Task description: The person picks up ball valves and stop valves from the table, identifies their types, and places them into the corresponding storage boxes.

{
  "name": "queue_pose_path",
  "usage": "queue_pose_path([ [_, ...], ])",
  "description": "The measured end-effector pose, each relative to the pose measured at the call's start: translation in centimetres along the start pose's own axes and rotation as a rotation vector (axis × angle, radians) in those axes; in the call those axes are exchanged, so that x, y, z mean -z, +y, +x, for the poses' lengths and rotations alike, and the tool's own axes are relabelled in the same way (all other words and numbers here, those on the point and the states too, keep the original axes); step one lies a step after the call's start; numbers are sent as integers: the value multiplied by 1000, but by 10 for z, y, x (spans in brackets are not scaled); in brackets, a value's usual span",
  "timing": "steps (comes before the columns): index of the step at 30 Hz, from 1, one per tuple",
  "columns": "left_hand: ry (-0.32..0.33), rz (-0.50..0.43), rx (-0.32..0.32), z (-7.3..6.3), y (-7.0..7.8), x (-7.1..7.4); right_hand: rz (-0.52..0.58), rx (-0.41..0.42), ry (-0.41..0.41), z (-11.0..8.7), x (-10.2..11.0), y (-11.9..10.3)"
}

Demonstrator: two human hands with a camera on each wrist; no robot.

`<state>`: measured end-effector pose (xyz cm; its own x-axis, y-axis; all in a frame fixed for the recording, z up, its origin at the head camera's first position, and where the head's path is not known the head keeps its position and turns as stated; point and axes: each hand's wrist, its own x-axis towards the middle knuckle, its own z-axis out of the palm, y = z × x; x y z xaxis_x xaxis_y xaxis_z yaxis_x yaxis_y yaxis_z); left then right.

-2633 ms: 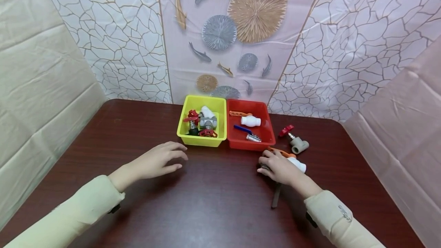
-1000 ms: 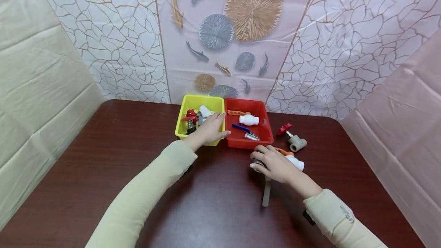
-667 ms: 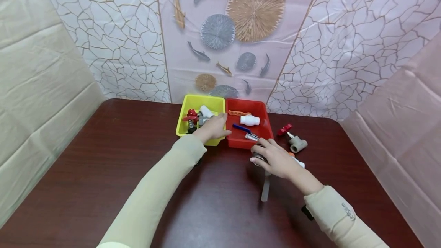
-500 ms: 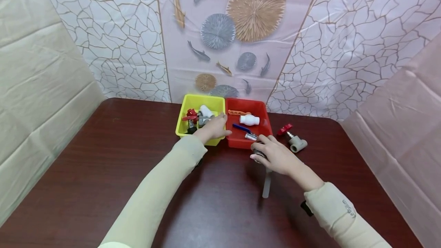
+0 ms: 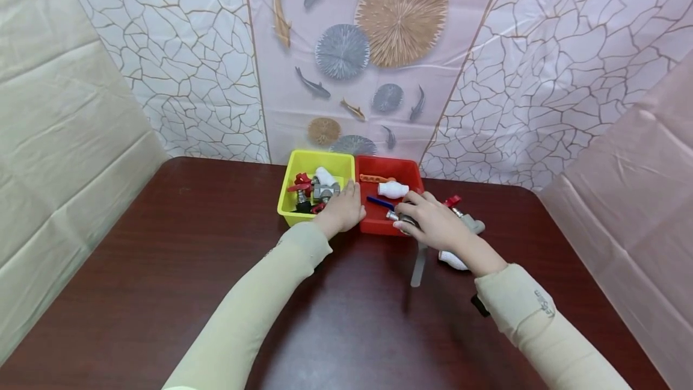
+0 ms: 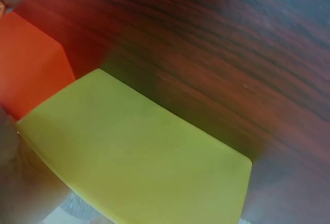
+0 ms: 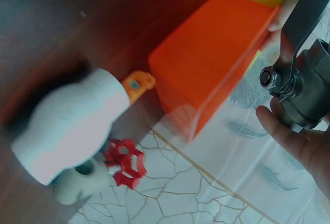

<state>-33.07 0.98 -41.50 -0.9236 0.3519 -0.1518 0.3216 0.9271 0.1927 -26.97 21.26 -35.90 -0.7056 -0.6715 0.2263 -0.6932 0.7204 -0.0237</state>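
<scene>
My right hand (image 5: 433, 221) grips a dark metal ball valve (image 7: 312, 85), its long grey lever (image 5: 419, 265) hanging down toward me. The hand is over the front right part of the red bin (image 5: 384, 227); the fingers hide most of the valve body in the head view. My left hand (image 5: 343, 206) rests with extended fingers at the front corner where the yellow bin (image 5: 303, 218) meets the red one. Inside the red bin lie a white ball valve (image 5: 393, 189) with an orange handle (image 5: 373, 179) and a small metal valve with a blue lever (image 5: 380, 202).
Several valves fill the yellow bin, among them a grey one (image 5: 325, 191) and a white fitting (image 5: 325, 176). Right of the bins, a grey valve (image 5: 473, 223) with a red handwheel (image 7: 125, 163) and another white ball valve (image 7: 72, 123) lie on the dark table (image 5: 189, 245).
My left hand has come from the table at left to the bins' shared corner. My right hand has lifted the metal ball valve and carried it forward to the red bin's front edge.
</scene>
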Motion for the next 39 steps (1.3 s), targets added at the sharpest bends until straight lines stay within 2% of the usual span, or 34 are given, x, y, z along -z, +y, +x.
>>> queue_pose_path([
  [11, 0, 57, 9, 1, -5, -1, 3, -36, -49, 40, 10, 16],
  [14, 1, 70, 13, 0, -4, -1, 13, -71, -61, 48, 11, 20],
  [22, 8, 59, -6, -2, -3, 2, 52, -144, -39, 65, 10, 37],
  [32, 11, 47, -21, -3, -4, -2, 75, -376, 70, 87, -8, 45],
  [39, 0, 21, -19, -1, -5, -3, 110, -493, 90, 89, -27, 52],
])
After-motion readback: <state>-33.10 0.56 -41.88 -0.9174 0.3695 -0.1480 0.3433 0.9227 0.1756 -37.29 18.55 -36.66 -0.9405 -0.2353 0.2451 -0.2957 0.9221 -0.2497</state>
